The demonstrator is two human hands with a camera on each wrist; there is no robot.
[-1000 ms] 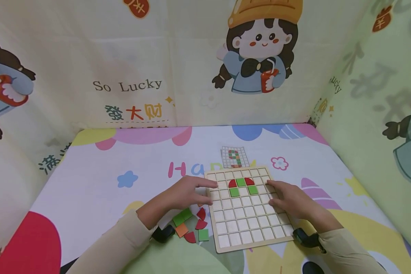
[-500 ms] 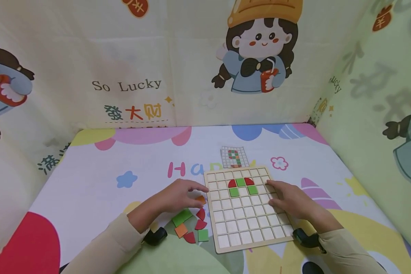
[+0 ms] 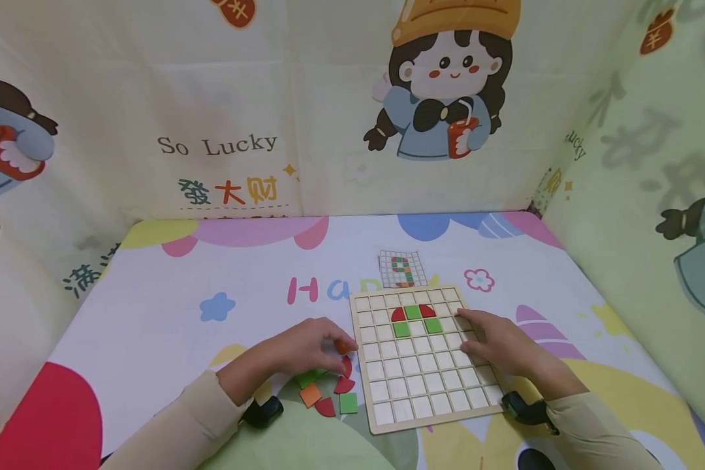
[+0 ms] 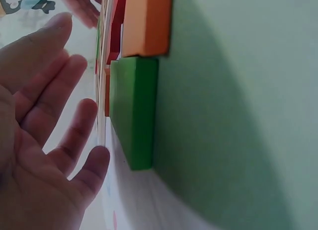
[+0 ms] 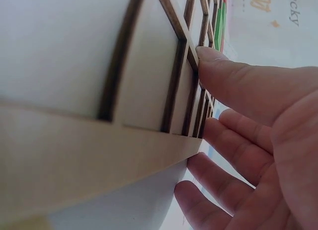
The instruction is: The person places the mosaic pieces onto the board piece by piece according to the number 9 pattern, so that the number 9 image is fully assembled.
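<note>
The wooden grid board [image 3: 420, 356] lies flat, with red quarter-round tiles and green square tiles [image 3: 412, 313] set in an arch in its upper cells. My left hand [image 3: 308, 346] is over the loose pile at the board's left, its fingertips around an orange square tile [image 3: 344, 346]. In the left wrist view its fingers are spread and loosely bent, beside a green tile [image 4: 134, 113]. My right hand [image 3: 499, 343] holds the board's right edge. Its thumb [image 5: 211, 56] rests on the grid and the other fingers lie along the outer side.
More loose tiles lie below my left hand: an orange square [image 3: 311, 395], a green square [image 3: 348, 403] and red quarter-rounds [image 3: 326, 407]. A printed grid card [image 3: 402, 269] with a coloured pattern lies behind the board. Patterned cloth walls [image 3: 329, 117] surround the table.
My left hand has drawn back from the board's left edge, then lowered toward the orange tile beside it, with fingers closer together. My right hand and the board have stayed put.
</note>
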